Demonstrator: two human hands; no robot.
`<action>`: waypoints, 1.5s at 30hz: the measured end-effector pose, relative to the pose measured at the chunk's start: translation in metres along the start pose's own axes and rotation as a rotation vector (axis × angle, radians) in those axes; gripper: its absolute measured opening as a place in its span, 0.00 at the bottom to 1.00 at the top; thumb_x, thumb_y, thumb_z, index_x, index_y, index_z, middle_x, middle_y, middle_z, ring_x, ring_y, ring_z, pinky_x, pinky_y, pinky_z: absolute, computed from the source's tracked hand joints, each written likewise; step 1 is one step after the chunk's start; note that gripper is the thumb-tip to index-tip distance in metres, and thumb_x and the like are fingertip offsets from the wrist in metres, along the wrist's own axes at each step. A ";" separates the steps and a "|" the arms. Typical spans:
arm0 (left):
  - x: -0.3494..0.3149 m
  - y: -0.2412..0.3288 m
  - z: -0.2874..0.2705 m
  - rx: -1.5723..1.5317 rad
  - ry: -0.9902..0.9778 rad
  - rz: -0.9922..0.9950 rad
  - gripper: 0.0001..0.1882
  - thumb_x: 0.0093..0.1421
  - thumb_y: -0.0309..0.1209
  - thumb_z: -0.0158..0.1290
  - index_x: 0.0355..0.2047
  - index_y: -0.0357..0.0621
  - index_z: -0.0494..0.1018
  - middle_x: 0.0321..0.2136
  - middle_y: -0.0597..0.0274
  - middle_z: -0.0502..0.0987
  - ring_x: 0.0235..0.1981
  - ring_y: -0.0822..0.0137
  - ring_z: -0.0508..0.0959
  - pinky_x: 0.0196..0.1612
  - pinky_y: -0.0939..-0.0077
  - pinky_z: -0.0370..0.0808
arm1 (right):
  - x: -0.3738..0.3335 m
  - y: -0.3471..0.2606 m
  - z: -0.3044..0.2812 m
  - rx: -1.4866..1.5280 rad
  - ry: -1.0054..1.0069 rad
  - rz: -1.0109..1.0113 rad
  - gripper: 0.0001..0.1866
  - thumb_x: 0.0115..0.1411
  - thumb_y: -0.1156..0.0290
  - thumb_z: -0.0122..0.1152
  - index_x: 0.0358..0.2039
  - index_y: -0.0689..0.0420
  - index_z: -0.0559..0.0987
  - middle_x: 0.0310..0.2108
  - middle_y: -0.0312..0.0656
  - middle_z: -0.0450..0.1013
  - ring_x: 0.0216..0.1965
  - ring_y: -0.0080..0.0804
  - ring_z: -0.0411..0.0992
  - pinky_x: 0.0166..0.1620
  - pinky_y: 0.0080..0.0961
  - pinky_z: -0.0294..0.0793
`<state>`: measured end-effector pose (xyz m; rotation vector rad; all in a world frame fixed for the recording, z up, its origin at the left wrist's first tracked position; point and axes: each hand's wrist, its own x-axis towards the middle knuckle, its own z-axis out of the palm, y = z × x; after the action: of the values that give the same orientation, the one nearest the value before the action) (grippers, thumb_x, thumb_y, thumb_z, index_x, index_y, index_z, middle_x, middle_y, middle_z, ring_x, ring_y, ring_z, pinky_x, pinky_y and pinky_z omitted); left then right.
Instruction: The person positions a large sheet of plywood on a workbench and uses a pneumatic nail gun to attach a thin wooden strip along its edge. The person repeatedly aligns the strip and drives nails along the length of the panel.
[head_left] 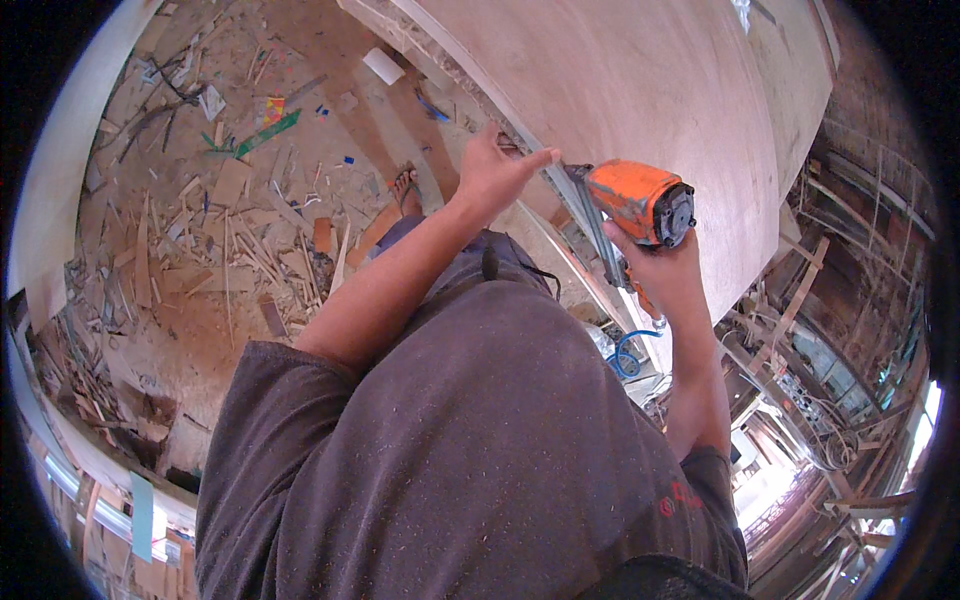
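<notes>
An orange and black air nail gun [640, 195] is gripped by its handle in my right hand [655, 260]. Its long grey magazine [598, 235] slants down toward me, and its nose is at the near edge of a large pale plywood panel [680, 100]. My left hand [497, 172] rests at that same edge, just left of the nose. Its thumb stretches toward the nail gun and stands apart from the fingers, some of which are partly hidden. A blue coiled air hose [625, 360] hangs below the nail gun's handle.
Wood scraps [270, 250], offcuts and litter cover the dusty floor on the left, with a green strip [268, 134] among them. My sandalled foot [405, 185] stands there. Timber framing [795, 300] and clutter lie to the right. Another pale panel [70, 130] rises at the far left.
</notes>
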<state>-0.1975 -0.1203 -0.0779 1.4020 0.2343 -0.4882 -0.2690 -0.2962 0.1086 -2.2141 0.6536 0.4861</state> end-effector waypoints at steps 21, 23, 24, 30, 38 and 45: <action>0.004 -0.009 -0.001 0.026 0.011 0.030 0.32 0.49 0.42 0.77 0.43 0.29 0.77 0.34 0.51 0.85 0.35 0.65 0.84 0.41 0.69 0.80 | 0.001 -0.009 -0.005 -0.117 0.004 0.013 0.23 0.57 0.64 0.77 0.49 0.63 0.82 0.39 0.45 0.84 0.40 0.34 0.84 0.45 0.34 0.81; 0.002 -0.010 0.000 -0.001 -0.001 0.034 0.33 0.49 0.42 0.77 0.44 0.29 0.77 0.34 0.51 0.85 0.35 0.65 0.84 0.41 0.69 0.80 | -0.002 -0.002 -0.006 -0.127 0.015 -0.032 0.22 0.57 0.64 0.76 0.49 0.62 0.83 0.39 0.46 0.84 0.40 0.34 0.84 0.45 0.33 0.81; 0.002 -0.010 -0.002 0.017 -0.004 0.016 0.33 0.49 0.42 0.77 0.44 0.29 0.76 0.34 0.51 0.85 0.35 0.65 0.84 0.42 0.69 0.80 | -0.003 0.001 -0.006 -0.135 -0.005 -0.002 0.23 0.57 0.64 0.77 0.49 0.62 0.82 0.40 0.46 0.84 0.42 0.34 0.84 0.45 0.33 0.81; 0.000 0.002 -0.003 0.034 -0.017 -0.006 0.33 0.50 0.42 0.76 0.46 0.29 0.76 0.36 0.51 0.85 0.36 0.65 0.84 0.42 0.69 0.81 | -0.002 -0.004 -0.008 -0.223 -0.034 0.003 0.23 0.57 0.64 0.77 0.49 0.62 0.82 0.41 0.47 0.84 0.42 0.34 0.84 0.46 0.34 0.81; -0.003 0.003 0.000 -0.049 -0.018 -0.103 0.30 0.53 0.37 0.74 0.49 0.28 0.77 0.42 0.49 0.84 0.43 0.62 0.84 0.50 0.68 0.80 | 0.004 0.021 -0.034 -0.059 -0.001 0.108 0.26 0.57 0.61 0.78 0.52 0.62 0.82 0.40 0.41 0.83 0.42 0.31 0.81 0.47 0.34 0.79; -0.023 0.004 0.016 0.120 0.121 0.037 0.30 0.59 0.40 0.69 0.52 0.30 0.75 0.45 0.52 0.80 0.46 0.62 0.80 0.52 0.66 0.76 | 0.032 0.156 -0.144 -0.327 0.296 0.111 0.29 0.59 0.67 0.65 0.60 0.63 0.70 0.35 0.48 0.77 0.33 0.38 0.77 0.37 0.34 0.76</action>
<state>-0.2182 -0.1316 -0.0613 1.5527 0.2796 -0.3921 -0.3157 -0.5055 0.0958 -2.5979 0.9093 0.3406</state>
